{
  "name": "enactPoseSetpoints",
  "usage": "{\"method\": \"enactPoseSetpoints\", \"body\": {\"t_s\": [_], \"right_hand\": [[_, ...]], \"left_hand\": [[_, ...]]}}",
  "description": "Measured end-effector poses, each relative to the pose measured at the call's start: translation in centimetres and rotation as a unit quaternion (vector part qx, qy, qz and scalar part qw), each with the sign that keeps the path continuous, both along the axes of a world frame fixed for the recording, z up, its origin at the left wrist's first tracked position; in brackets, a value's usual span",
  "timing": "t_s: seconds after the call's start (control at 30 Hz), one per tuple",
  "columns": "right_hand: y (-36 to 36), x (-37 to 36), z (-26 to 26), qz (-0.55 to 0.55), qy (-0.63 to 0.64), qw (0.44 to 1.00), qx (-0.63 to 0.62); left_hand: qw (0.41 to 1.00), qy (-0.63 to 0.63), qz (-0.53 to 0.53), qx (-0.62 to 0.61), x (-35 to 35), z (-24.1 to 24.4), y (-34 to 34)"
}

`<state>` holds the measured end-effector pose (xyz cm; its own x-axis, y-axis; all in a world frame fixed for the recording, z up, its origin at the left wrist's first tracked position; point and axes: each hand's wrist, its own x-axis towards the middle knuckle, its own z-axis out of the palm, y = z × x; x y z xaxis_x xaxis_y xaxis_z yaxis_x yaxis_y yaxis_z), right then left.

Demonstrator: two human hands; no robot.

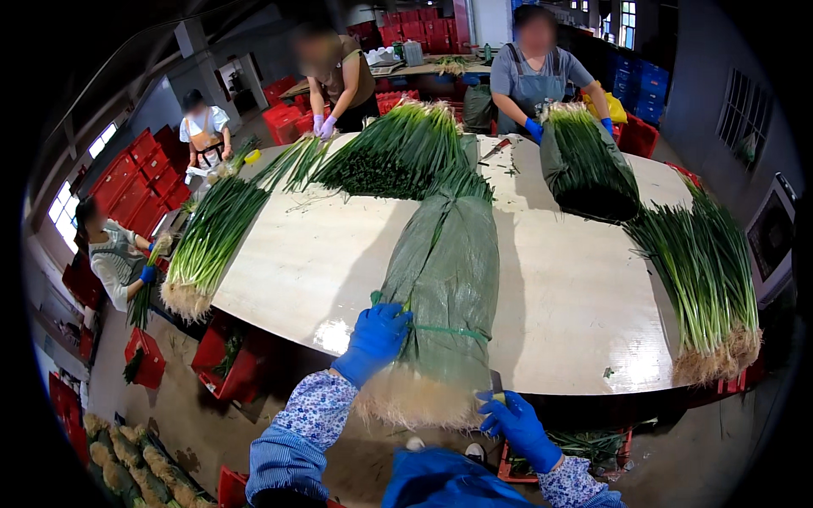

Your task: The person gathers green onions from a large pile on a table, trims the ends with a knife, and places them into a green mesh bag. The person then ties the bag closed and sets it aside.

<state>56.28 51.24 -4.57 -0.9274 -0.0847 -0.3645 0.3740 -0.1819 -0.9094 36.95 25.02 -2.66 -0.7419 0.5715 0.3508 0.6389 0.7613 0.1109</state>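
A bundle of long green onions wrapped in a translucent green plastic sheet (pixel 444 267) lies in front of me, its leaf tips pointing away and its pale roots (pixel 422 397) at the near table edge. A green tie (pixel 454 331) runs around the wrap near the root end. My left hand (pixel 376 340), in a blue glove, grips the wrap's left side beside the tie. My right hand (pixel 517 425), also blue-gloved, is at the right side of the roots with its fingers bent; whether it holds anything is unclear.
Loose green onions lie in piles on the left (pixel 216 235), far middle (pixel 400 152) and right (pixel 705 273) of the white table (pixel 298 254). A red-handled knife (pixel 497 149) lies beyond. A co-worker (pixel 540 76) handles another wrapped bundle; several other people stand around. Red crates (pixel 235 362) are below.
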Motion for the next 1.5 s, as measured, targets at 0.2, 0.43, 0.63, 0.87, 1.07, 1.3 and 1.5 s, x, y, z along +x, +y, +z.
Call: {"method": "enactPoseSetpoints", "body": {"t_s": [0.2, 0.43, 0.63, 0.87, 1.07, 1.3, 1.5], "right_hand": [[-3.7, -4.3, 1.5, -0.027, -0.039, 0.998, 0.033], [-9.3, -9.2, 3.2, -0.066, 0.008, 0.978, 0.198], [-9.9, -11.2, 2.5, -0.163, 0.048, 0.952, 0.254], [-5.1, -12.2, -1.4, -0.248, 0.083, 0.914, 0.31], [-3.3, -12.7, -11.2, -0.408, 0.008, 0.907, 0.102], [-12.2, -11.8, -12.1, -0.363, -0.022, 0.928, 0.085], [-21.2, -11.0, -12.6, -0.112, 0.016, 0.992, 0.057]], "left_hand": [[0.977, 0.114, -0.099, -0.15, -1.4, -0.6, 0.2], [0.961, -0.082, -0.262, 0.022, -6.7, 0.1, -1.0], [0.942, -0.169, -0.273, 0.101, -8.1, -1.1, -0.9], [0.944, -0.179, -0.261, 0.089, -8.0, 0.0, -1.2], [0.937, -0.208, -0.253, 0.118, -8.6, -0.4, -1.5], [0.777, -0.498, -0.061, 0.379, -10.3, -0.1, -5.5], [0.944, -0.224, -0.079, 0.229, -16.7, -2.4, -14.5]]}}
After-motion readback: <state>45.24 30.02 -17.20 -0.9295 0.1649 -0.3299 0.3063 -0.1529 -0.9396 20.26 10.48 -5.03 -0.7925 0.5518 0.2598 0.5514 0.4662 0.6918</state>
